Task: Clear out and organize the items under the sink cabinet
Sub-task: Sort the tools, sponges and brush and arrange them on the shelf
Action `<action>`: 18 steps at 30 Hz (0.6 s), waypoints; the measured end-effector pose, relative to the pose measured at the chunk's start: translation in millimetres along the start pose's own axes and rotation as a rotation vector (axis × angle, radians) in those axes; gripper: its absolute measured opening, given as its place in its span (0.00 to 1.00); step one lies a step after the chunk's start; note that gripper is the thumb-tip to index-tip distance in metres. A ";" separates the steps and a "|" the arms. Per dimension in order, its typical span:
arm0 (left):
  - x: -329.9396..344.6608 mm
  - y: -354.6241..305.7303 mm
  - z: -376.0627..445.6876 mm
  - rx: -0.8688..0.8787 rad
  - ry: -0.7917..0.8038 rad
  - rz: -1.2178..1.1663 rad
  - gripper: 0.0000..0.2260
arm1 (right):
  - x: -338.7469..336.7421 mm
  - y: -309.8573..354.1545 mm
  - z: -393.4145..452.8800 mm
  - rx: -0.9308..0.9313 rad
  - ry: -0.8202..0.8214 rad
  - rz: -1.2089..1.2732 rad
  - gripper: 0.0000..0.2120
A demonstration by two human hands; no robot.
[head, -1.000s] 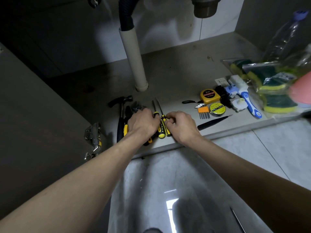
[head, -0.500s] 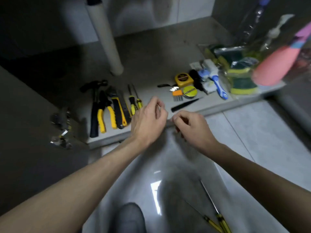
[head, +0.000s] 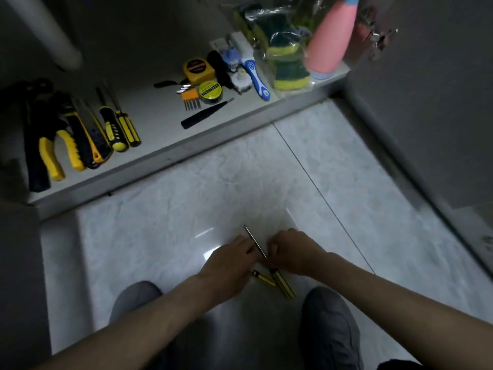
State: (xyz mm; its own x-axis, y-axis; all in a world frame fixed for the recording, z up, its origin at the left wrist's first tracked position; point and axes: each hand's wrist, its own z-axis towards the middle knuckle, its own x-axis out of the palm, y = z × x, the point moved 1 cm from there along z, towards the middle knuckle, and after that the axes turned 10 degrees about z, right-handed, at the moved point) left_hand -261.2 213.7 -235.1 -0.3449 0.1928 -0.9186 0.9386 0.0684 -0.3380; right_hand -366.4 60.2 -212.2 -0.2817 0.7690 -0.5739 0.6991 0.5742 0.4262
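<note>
Two yellow-handled screwdrivers lie on the pale floor tile (head: 160, 209) in front of the cabinet. The long screwdriver (head: 284, 285) has its thin shaft pointing toward the cabinet, between my hands. My right hand (head: 292, 252) pinches it with curled fingers. The short screwdriver (head: 264, 277) pokes out from under my left hand (head: 229, 259), whose curled fingers hold its shaft. On the cabinet floor (head: 186, 148), tools lie in a row: hammer (head: 32, 145), pliers (head: 57, 148), utility knife (head: 85, 137) and two more screwdrivers (head: 120, 126).
Further right on the cabinet floor are a yellow tape measure (head: 198, 70), a tape roll (head: 210, 90), a black pointed tool (head: 205, 113), a blue-white brush (head: 256, 73), bagged sponges (head: 288, 62) and a pink bottle (head: 330, 41). The drain pipe (head: 45, 30) stands back left. My shoes (head: 328, 324) flank my hands.
Both hands have left the tool row in the cabinet and come down to the floor tile, onto the two screwdrivers lying there. The view has tilted down.
</note>
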 end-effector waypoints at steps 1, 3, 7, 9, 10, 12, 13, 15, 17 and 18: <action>0.4 -2.0 2.6 0.020 -0.021 0.017 0.15 | 0.0 0.7 2.7 -0.011 -0.009 -0.003 0.09; 3.6 -2.7 5.8 0.080 -0.053 0.051 0.12 | -1.2 2.3 10.0 -0.026 -0.038 -0.004 0.06; -0.1 11.1 3.7 0.118 -0.020 0.058 0.14 | -7.5 6.6 26.6 -0.067 -0.158 0.000 0.08; -6.0 25.6 -2.5 0.104 -0.069 0.055 0.12 | -13.9 9.5 35.2 -0.063 -0.218 0.061 0.09; -8.2 33.6 -6.8 0.080 -0.092 0.032 0.11 | -17.1 11.3 39.7 -0.050 -0.236 0.095 0.09; -12.4 45.4 -14.6 0.011 -0.127 -0.028 0.10 | -23.6 16.9 50.1 -0.034 -0.256 0.151 0.08; -14.5 48.3 -17.6 -0.021 -0.148 -0.064 0.10 | -26.6 20.5 54.6 -0.034 -0.260 0.187 0.08; -20.3 48.9 -20.7 -0.113 -0.214 -0.149 0.11 | -30.8 30.0 60.8 -0.048 -0.258 0.324 0.09; -27.5 48.1 -22.7 -0.293 -0.353 -0.280 0.11 | -32.3 41.7 61.9 -0.076 -0.252 0.488 0.12; -30.1 48.3 -24.5 -0.404 -0.431 -0.367 0.10 | -31.7 48.5 61.2 -0.083 -0.251 0.560 0.14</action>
State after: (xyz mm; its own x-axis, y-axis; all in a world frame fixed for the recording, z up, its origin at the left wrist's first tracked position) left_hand -205.4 235.1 -218.8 -0.5323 -0.3125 -0.7868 0.6594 0.4297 -0.6168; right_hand -283.4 46.5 -216.1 0.2828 0.8762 -0.3902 0.6402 0.1304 0.7570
